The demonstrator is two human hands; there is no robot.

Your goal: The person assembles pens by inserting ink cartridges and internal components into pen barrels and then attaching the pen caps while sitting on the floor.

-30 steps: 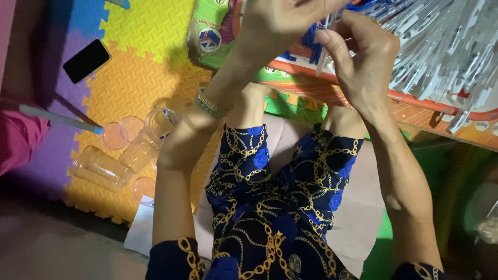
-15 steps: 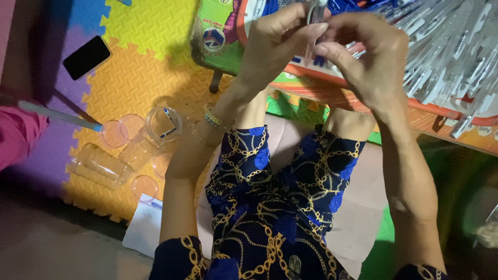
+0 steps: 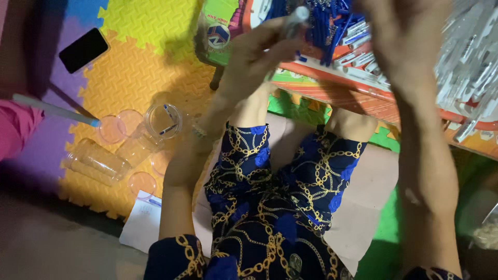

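1. Pen barrel (image 3: 296,16), pale and slim, stands pinched in the left hand (image 3: 259,54), raised over the low table's orange edge (image 3: 332,78).
2. Right hand (image 3: 402,36) is lifted beside it, blurred (its grip cannot be told).
3. Blue pen parts (image 3: 321,26) and a heap of white barrels (image 3: 474,57) lie on the table.
4. Clear plastic cups (image 3: 129,145) and a phone (image 3: 83,50) rest on the foam mat (image 3: 135,78).

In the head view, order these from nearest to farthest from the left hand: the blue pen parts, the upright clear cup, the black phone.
From the left hand, which holds a grey pen barrel:
1. Blue pen parts, just right of the hand, on the low table.
2. Upright clear cup, lower left, on the orange mat.
3. Black phone, far left, on the mat.
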